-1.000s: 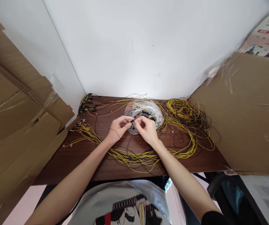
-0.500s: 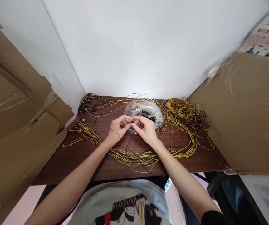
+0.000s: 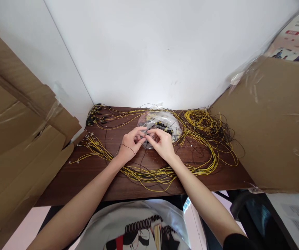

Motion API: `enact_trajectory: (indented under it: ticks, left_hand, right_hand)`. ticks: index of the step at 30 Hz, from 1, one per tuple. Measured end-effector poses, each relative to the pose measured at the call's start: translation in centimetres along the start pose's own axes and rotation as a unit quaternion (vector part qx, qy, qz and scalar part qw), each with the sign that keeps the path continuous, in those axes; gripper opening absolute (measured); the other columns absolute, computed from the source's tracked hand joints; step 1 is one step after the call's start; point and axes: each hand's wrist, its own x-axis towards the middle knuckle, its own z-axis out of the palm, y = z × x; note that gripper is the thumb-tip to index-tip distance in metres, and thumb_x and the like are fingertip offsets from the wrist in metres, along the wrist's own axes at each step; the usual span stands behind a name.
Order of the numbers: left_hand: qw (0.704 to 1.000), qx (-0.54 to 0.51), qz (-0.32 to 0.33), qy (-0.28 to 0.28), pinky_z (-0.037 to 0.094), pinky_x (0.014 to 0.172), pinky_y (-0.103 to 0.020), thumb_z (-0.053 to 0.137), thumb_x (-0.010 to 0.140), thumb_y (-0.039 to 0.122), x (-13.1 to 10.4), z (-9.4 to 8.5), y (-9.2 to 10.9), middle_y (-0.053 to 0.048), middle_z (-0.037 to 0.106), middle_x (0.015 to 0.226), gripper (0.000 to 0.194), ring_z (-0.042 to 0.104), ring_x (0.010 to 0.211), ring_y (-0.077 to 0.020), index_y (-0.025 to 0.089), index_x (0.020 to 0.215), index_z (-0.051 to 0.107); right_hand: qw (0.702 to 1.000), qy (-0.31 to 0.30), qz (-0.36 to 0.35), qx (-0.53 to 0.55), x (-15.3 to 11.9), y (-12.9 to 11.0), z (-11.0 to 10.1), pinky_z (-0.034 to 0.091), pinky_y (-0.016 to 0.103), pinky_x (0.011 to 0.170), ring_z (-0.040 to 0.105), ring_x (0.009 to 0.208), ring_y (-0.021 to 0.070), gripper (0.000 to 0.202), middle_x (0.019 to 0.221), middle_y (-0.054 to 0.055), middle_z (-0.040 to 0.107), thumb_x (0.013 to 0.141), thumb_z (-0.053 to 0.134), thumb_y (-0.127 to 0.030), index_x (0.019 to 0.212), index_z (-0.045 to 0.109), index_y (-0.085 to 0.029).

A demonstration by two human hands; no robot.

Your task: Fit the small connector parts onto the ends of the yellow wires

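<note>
My left hand [image 3: 131, 144] pinches a thin black wire [image 3: 127, 147] that loops over its back. Fingertip to fingertip with it, my right hand [image 3: 162, 141] is closed on a small black connector [image 3: 147, 136], mostly covered by the fingers. Just behind both hands lies a clear plastic bag [image 3: 174, 121] with small black and yellow parts inside. A bundle of yellow and black wires [image 3: 149, 174] curves across the table under my forearms.
Brown table [image 3: 87, 184] between a left cardboard panel [image 3: 22, 146] and a right cardboard panel [image 3: 274, 132]. A tangled wire coil [image 3: 198, 119] sits at back right; black connector ends [image 3: 93, 116] cluster at back left. A white wall [image 3: 144, 52] stands behind.
Both hands stay almost in place, with only slight finger movement around the small black connector. The camera view has shifted a little.
</note>
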Motion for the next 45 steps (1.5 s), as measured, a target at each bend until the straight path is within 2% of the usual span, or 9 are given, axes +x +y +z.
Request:
enact_trajectory:
  ticks: [5,20,27,33,39,45]
  left_hand:
    - [1.0,0.024,0.014,-0.003,0.042,0.061,-0.021,0.055,0.076,0.011,0.0,-0.2,0.2,0.001,0.062,0.08,0.04,0.049,0.061,-0.0097,0.019,0.115,0.052]
    - [0.994,0.11,0.026,0.001,0.04,0.065,-0.025,0.05,0.076,0.007,0.1,-0.3,-0.2,0.001,0.06,0.079,0.038,0.045,0.064,-0.0133,0.02,0.111,0.053]
    - [0.986,0.159,0.051,-0.005,0.043,0.077,-0.031,0.044,0.079,0.006,-0.1,-0.3,-0.3,-0.002,0.059,0.083,0.035,0.053,0.083,-0.0185,0.019,0.11,0.053]
    - [0.983,0.179,0.034,0.008,0.043,0.076,-0.031,0.043,0.079,0.006,0.2,-0.8,-0.7,-0.003,0.058,0.082,0.03,0.053,0.082,-0.0187,0.018,0.104,0.055]
    - [0.982,0.187,0.021,0.026,0.043,0.075,-0.031,0.046,0.08,0.008,0.4,-1.1,-1.0,-0.002,0.06,0.081,0.025,0.053,0.08,-0.019,0.018,0.1,0.057]
    - [0.978,0.197,-0.01,0.06,0.043,0.076,-0.033,0.047,0.077,0.005,0.6,-1.3,-1.4,-0.002,0.061,0.079,0.03,0.053,0.08,-0.0201,0.019,0.102,0.056]
  right_hand:
    - [1.0,-0.015,-0.015,-0.004,-0.1,0.0,0.1,0.041,0.024,0.056,0.05,0.057,0.0119,0.01,0.073,0.001,0.059,0.083,0.058,-0.024,0.088,0.065,-0.018]
    - [0.999,-0.009,-0.044,-0.022,-0.3,-0.3,0.2,0.041,0.024,0.058,0.05,0.058,0.0122,0.012,0.069,0.001,0.057,0.085,0.055,-0.024,0.088,0.064,-0.018]
    - [0.998,-0.022,-0.053,-0.026,-0.3,-0.5,0.4,0.043,0.025,0.062,0.054,0.064,0.0139,0.012,0.07,0.001,0.058,0.084,0.053,-0.023,0.089,0.064,-0.019]
    - [0.999,0.014,-0.049,0.004,-0.2,-0.7,0.0,0.043,0.024,0.061,0.051,0.061,0.0126,0.011,0.069,0.001,0.054,0.084,0.053,-0.021,0.089,0.063,-0.017]
    - [0.999,0.017,-0.04,0.021,-0.2,-0.8,-0.1,0.044,0.025,0.061,0.051,0.06,0.0124,0.013,0.07,0.001,0.056,0.085,0.053,-0.023,0.091,0.064,-0.017]
    - [0.996,0.06,0.012,0.06,0.2,-1.0,-0.4,0.044,0.025,0.058,0.052,0.058,0.0124,0.012,0.069,0.001,0.058,0.082,0.056,-0.024,0.088,0.065,-0.018]
